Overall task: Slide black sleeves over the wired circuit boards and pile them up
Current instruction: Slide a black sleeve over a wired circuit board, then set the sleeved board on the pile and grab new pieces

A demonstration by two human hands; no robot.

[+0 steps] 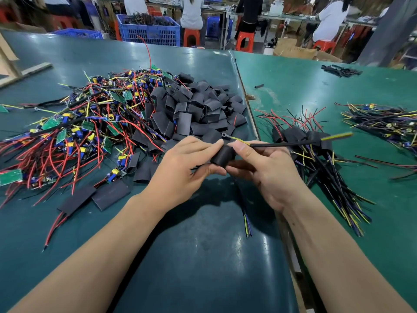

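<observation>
Both our hands meet over the green worktop [203, 256], just in front of us. Left hand [180, 175] grips a black sleeve [222, 155] from the left, thumb below and fingers curled over the top. Right hand [268, 175] pinches the sleeve's other end, grip clamped between thumb and forefinger. A black cable [282, 144] with a yellow-green tip runs out rightward from the sleeve; more wires [247, 224] hang below the hands. The circuit board is presumably inside the sleeve, but we cannot see it.

Left of the hands lies a tangle of bare wired boards [74, 129] with red, yellow and black leads. Just beyond the hands sits a heap of loose black sleeves [203, 109]. To the right, touching the worktop, a pile of sleeved boards [300, 136] with leads fanned out. Farther right, another bundle of wired parts [383, 123].
</observation>
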